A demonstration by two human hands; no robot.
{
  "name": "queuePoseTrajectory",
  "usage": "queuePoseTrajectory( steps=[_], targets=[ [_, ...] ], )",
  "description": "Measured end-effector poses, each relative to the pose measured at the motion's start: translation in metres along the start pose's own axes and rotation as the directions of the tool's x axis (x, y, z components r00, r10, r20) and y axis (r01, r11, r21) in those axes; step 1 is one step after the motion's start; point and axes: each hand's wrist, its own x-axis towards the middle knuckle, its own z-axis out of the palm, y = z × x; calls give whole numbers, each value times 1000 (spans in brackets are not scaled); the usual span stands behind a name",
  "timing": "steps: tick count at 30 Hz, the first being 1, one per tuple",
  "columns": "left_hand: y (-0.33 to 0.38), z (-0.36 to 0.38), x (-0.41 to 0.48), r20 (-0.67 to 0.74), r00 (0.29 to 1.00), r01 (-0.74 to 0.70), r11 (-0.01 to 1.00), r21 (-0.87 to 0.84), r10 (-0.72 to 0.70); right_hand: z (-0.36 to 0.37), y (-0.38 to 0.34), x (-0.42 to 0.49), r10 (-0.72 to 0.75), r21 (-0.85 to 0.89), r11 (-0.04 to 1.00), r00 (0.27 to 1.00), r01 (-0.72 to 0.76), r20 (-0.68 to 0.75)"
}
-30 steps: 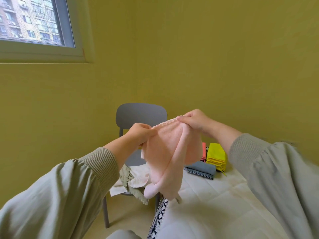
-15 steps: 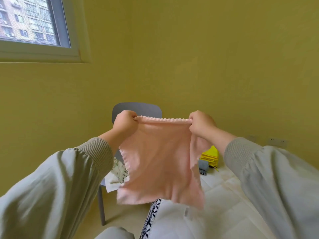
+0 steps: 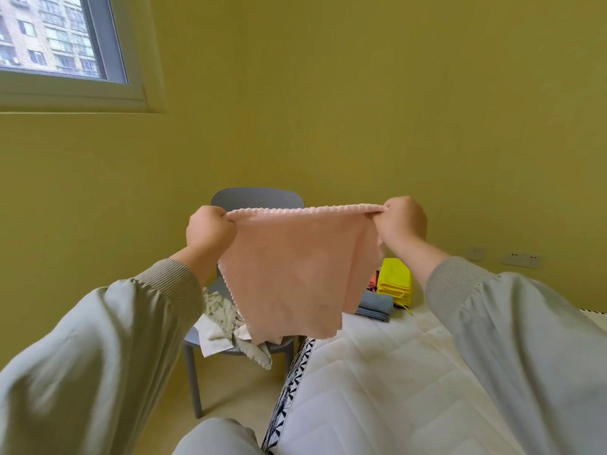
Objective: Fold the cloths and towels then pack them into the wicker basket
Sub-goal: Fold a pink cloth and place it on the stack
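we hold the pink cloth (image 3: 295, 274) in the air in front of the grey chair (image 3: 256, 198), beside the bed's (image 3: 394, 372) left edge. its scalloped top hem is stretched level between two closed grips: the left grip (image 3: 210, 229) pinches the top left corner and the right grip (image 3: 402, 221) pinches the top right. below the hem the cloth hangs limp with its lower edge skewed, so we judge it light, soft and floppy, too slack to keep a crease unless pressed flat. corners and hems look the best places to take it. folded yellow cloths (image 3: 394, 279) and a folded grey towel (image 3: 376, 305) sit near the bed's far edge, and unfolded cloths (image 3: 226, 320) lie on the chair seat. no wicker basket shows.
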Motion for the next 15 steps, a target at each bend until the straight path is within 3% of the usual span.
queuePoseTrajectory(
  steps=[4, 8, 12, 15],
  targets=[
    [1, 0, -2, -17, 994, 100, 949, -300, -110, -2, 14, 2, 157, 375, 909, 983, -181, 95],
    [12, 4, -11, 19, 994, 105, 908, -406, -106, -9, 19, -6, 250, 672, 676, 952, -301, 175],
    [16, 4, -13, 25, 995, 95, 907, -410, -93, -16, 31, -5, 303, 681, 639, 931, -357, 204],
    [12, 5, -8, 68, 994, 101, 913, -394, -80, -21, 51, 3, 339, 569, 717, 915, -402, 220]
  ],
)
